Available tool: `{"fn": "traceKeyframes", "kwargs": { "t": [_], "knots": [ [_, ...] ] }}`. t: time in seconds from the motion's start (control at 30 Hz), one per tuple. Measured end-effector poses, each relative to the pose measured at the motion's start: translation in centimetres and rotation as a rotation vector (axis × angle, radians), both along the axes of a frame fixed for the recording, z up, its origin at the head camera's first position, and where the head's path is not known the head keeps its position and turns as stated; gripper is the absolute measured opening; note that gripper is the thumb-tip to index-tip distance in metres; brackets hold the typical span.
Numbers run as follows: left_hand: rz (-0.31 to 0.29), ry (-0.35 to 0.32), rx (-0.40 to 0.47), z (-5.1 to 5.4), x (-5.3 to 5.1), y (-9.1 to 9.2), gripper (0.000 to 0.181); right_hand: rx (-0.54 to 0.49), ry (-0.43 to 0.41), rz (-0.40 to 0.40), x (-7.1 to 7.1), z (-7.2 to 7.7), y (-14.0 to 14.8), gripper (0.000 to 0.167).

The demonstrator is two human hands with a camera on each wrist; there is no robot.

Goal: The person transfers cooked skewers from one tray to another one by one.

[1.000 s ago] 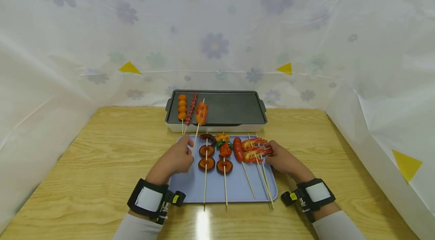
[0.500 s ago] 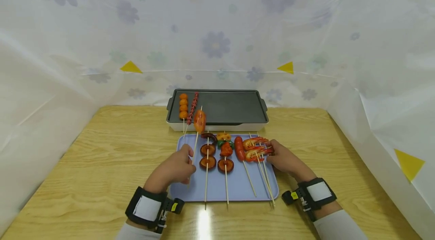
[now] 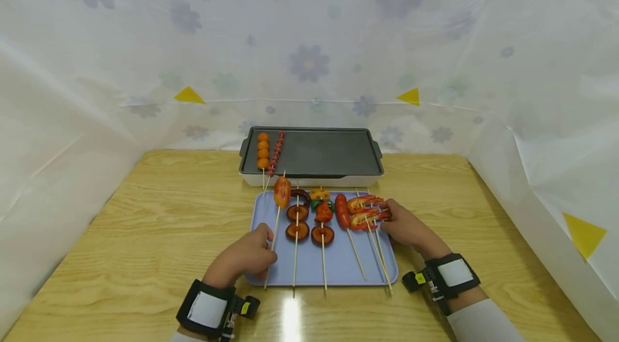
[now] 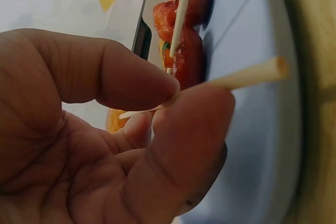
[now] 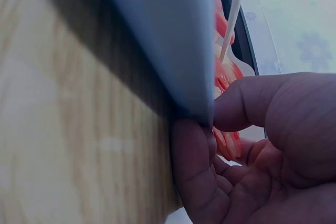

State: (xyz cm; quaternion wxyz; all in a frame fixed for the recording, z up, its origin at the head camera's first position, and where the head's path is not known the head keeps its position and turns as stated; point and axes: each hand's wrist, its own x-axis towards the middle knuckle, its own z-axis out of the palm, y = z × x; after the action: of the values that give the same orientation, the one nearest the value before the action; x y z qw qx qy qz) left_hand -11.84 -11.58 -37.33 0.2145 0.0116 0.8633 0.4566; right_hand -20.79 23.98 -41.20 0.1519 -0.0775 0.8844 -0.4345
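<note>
My left hand [image 3: 249, 254] pinches the stick of a skewer with a glazed orange-brown, wing-shaped piece of meat [image 3: 282, 192] over the left part of the lilac tray [image 3: 343, 272]. In the left wrist view, thumb and fingers meet on the wooden stick [image 4: 252, 75], its blunt end showing. My right hand [image 3: 410, 230] grips the tray's right edge; the right wrist view shows the thumb on the rim [image 5: 168, 35] and fingers at its underside. Beside that hand lie shrimp skewers [image 3: 364, 213]. A sausage skewer [image 3: 343, 211], a mushroom skewer [image 3: 297, 230] and a mixed skewer [image 3: 323, 213] also lie on the tray.
A dark griddle [image 3: 329, 151] with a pale base stands behind the tray. On its left side rest a skewer of orange balls [image 3: 263, 151] and a thin red skewer [image 3: 276, 154]. Flowered white sheeting [image 3: 309, 25] encloses the wooden table [image 3: 159, 207].
My left hand has drawn back towards me, bringing the wing-shaped meat skewer from the griddle's front edge down over the tray. The right hand keeps its grip on the tray's edge.
</note>
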Motion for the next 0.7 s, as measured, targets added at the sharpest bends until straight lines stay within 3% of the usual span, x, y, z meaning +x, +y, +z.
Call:
{"fn": "traceKeyframes", "kwargs": {
  "t": [0.27,0.7],
  "knots": [
    [0.008,-0.03,-0.021,-0.63,0.31,-0.22,0.028,0.013,0.0,-0.003,-0.09,-0.02,0.04,0.048],
    [-0.025,0.002,-0.064,-0.87,0.72,-0.13,0.025,0.02,0.002,-0.004,0.04,0.17,-0.06,0.047]
  ]
}}
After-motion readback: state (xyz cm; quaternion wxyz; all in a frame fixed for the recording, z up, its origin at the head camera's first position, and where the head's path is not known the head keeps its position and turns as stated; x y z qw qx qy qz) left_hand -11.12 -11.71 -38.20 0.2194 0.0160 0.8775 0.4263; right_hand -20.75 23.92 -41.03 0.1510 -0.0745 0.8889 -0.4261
